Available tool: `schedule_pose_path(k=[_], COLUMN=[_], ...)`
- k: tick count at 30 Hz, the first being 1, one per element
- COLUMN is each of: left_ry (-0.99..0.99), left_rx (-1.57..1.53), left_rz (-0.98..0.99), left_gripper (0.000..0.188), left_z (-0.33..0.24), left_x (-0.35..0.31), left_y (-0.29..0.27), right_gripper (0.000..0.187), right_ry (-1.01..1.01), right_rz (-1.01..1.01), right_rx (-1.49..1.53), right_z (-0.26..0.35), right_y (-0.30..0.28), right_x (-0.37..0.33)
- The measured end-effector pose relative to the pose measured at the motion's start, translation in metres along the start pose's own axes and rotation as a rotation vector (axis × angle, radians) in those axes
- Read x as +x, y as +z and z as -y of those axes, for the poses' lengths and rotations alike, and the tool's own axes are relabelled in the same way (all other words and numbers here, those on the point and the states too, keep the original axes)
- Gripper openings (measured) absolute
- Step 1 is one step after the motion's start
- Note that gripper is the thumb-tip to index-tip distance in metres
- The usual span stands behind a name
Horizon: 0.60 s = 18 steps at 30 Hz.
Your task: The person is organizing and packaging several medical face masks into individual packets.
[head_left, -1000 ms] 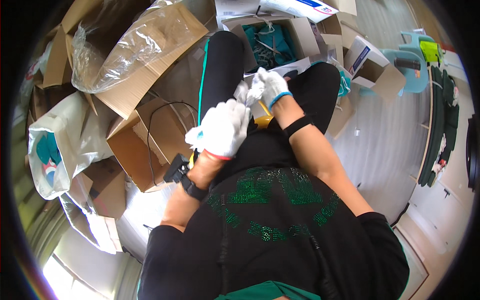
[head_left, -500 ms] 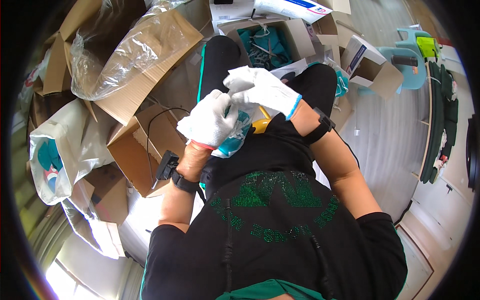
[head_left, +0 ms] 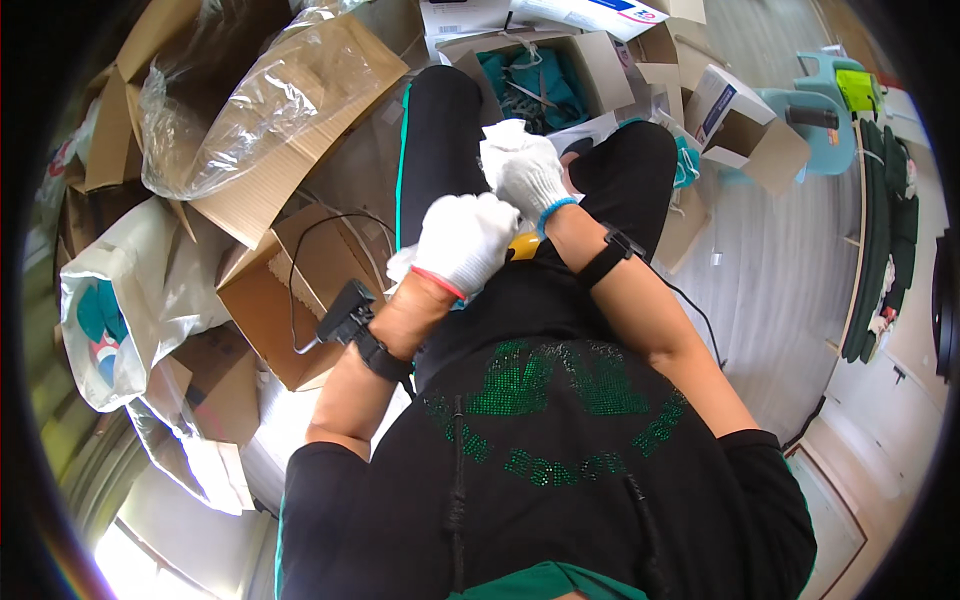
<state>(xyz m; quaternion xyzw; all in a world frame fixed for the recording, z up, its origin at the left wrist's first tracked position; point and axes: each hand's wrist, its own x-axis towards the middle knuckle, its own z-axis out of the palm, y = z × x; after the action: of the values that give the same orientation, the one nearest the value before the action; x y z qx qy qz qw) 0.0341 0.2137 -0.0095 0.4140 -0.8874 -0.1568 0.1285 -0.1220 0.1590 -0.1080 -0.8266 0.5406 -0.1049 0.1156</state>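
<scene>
Both my hands wear white knitted gloves and meet above my lap. My left hand [head_left: 466, 240], with a red cuff, is closed at the top of a clear plastic bag with teal contents. Most of that bag is covered by the glove now; only a scrap of it shows below the wrist. My right hand [head_left: 526, 176], with a blue cuff, is just beyond and to the right, its fingers curled. What sits in its fingers is hidden. A yellow piece [head_left: 523, 246] shows between the two gloves.
An open carton [head_left: 612, 88] of teal items stands beyond my knees. Left are a carton flap under clear film [head_left: 300, 120], an open brown box [head_left: 262, 310] and a white sack [head_left: 150, 290]. At right stand a white box [head_left: 738, 108] and a light-blue chair [head_left: 825, 150].
My left hand has moved right and turned over the bag, hiding most of it. My right hand has swung from pointing left to pointing away from me, its forearm shifting left.
</scene>
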Motion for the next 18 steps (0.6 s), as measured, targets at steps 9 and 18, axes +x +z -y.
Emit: schedule_pose_path(k=[9,18], left_ry=[0.088,-0.26], left_rx=[-0.149,-0.103], left_rz=[-0.124,-0.073], left_gripper=[0.01,0.047], left_z=[-0.01,-0.029], left_x=[-0.038,-0.025], left_y=[0.011,-0.033], right_gripper=[0.024,0.021], right_ry=[0.298,1.081], right_rz=[0.531,-0.062], right_rx=[0.077,2.119], right_z=[-0.018,-0.017], right_y=[0.04,0.053], right_x=[-0.025,-0.048])
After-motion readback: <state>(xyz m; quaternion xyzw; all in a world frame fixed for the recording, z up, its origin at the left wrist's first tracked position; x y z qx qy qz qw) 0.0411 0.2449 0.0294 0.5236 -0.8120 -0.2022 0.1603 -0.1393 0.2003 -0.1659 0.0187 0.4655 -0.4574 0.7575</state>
